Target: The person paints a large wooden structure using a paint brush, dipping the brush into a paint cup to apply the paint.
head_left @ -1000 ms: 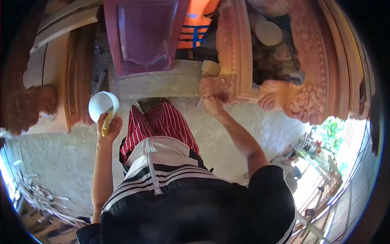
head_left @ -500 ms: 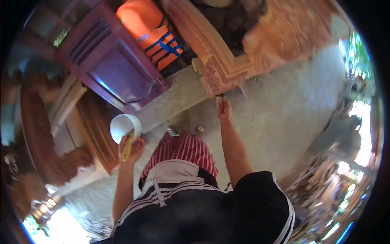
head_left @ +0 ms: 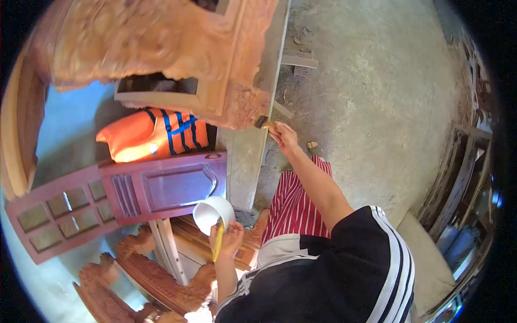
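Brush at the lower right corner of a carved frame
The right hand has fingers closed round it, long axis aimed at the frame, dark bristles foremost; the left hand, fingers curled, holds a white bowl and a yellow handle pointing away from the bowl

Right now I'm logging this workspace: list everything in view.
Cup: 1, white, left hand
Slim handle: 1, yellow, left hand
Brush: 1, dark bristles, right hand
Carved woodwork: uncountable, brown, upper left
Vest: 1, orange, left
Door: 1, maroon, left
Carved pieces: several, reddish, lower left
Ledge: 1, grey, centre
Floor: 1, grey, right
Trousers: 1, red striped, centre
Top: 1, black, bottom
Left hand: 1, bare, lower centre
Right hand: 1, bare, centre
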The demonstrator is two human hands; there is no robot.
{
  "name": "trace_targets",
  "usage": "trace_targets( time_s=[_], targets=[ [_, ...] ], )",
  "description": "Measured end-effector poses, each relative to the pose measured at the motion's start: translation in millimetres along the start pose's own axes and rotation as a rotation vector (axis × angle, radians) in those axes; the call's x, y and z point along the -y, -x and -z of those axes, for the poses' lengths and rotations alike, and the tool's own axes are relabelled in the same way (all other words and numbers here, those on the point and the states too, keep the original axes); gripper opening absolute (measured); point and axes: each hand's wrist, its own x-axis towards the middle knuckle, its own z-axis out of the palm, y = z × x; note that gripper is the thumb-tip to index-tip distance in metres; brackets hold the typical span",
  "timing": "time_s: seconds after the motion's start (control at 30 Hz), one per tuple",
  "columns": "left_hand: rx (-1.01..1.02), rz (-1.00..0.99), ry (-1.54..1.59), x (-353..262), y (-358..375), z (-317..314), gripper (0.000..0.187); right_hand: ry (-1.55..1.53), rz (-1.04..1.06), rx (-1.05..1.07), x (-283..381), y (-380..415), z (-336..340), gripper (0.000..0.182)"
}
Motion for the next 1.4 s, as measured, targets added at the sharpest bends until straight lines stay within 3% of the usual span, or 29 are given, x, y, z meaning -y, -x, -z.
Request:
trace_targets(
  time_s=[0.23, 0.3, 0.33, 0.4, 0.47, 0.53, 0.67, 0.73, 0.83, 1.07, 1.17, 1.2, 1.4],
  targets=[
    [0.026, 0.017, -0.054, 26.9, 17.5, -7.8, 0.033, 0.274, 0.230, -0.435, 4.4, -34.6, -5.3, 0.021],
    [0.023, 0.021, -0.063, 26.4, 15.3, -13.9, 0.033, 0.275, 0.269, -0.056, 16.4, -38.0, -23.3, 0.023],
    [0.027, 0.023, -0.059, 28.1, 16.3, -13.9, 0.032, 0.274, 0.264, -0.061, 26.7, -37.9, -24.7, 0.023],
    [-0.014, 0.003, -0.066, 31.9, 21.6, -17.9, 0.033, 0.086, 0.231, 0.185, 44.0, -32.5, -29.5, 0.026],
    [-0.043, -0.008, -0.088, 32.6, 20.8, -23.1, 0.034, 0.029, 0.176, 0.173, 47.3, -40.8, -9.8, 0.028],
    [-0.003, -0.007, -0.108, 34.8, 18.1, -26.1, 0.036, 0.674, 0.248, -0.051, 42.3, -50.8, 1.7, 0.029],
    [-0.064, -0.060, -0.140, 39.1, 22.5, -34.9, 0.036, 0.360, 0.149, -0.025, 55.2, -31.3, -23.8, 0.027],
    [-0.002, -0.011, -0.099, 36.1, 17.1, -27.6, 0.036, 0.152, 0.132, 0.279, 65.5, -20.4, -32.0, 0.027],
    [-0.082, -0.025, -0.050, 30.3, 13.2, -25.4, 0.034, -0.024, -0.016, 0.351, 91.2, -8.6, -3.6, 0.031],
    [-0.098, -0.016, -0.064, 31.7, 12.1, -32.0, 0.029, -0.171, 0.021, 0.244, 43.1, -42.7, -6.3, 0.027],
    [-0.064, -0.006, -0.068, 37.7, 12.0, -37.8, 0.029, 0.251, -0.159, 0.199, 34.3, -29.8, 9.2, 0.025],
    [-0.075, -0.012, -0.082, 38.2, 13.0, -40.2, 0.030, 0.249, -0.157, 0.200, 34.7, -30.3, 11.4, 0.025],
    [-0.022, -0.009, -0.079, 30.8, 8.8, -41.4, 0.034, -0.172, -0.003, 0.169, 43.5, -26.9, -2.8, 0.019]
  ],
)
